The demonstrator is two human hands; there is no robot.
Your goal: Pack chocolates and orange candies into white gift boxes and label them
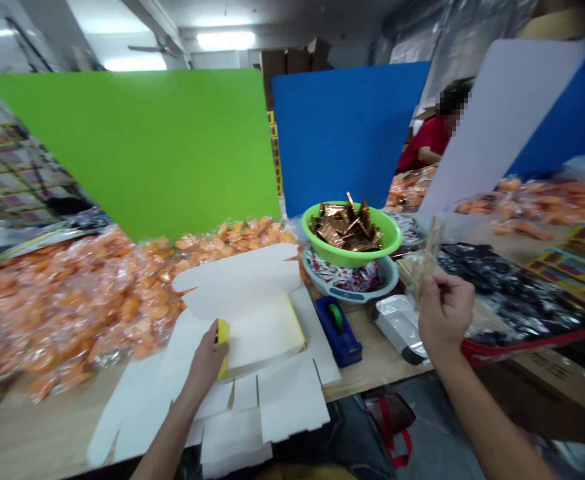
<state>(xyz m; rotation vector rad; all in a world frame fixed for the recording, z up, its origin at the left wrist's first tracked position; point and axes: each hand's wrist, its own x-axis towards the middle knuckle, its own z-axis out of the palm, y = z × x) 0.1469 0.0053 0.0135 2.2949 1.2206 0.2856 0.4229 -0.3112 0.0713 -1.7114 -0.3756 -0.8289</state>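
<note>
White die-cut carton blank (237,280), lying flat at lower centre of frame, directly beneath your left hand (206,363), fingers half closed on its yellow edge (222,347), your right hand (445,313) at right of frame, pinching a clear plastic packet (426,263)

Lighting: bright, even, from 2 fluorescent ceiling lights (226,40). Shadows: soft, few. Glare: white highlights on plastic bags (72,300). Distortion: strong wide-angle lean at the edges, green panel (132,150) skewed. Blur: clear plastic packet (426,260) in right hand (445,313) soft; top-right corner smeared.
</note>
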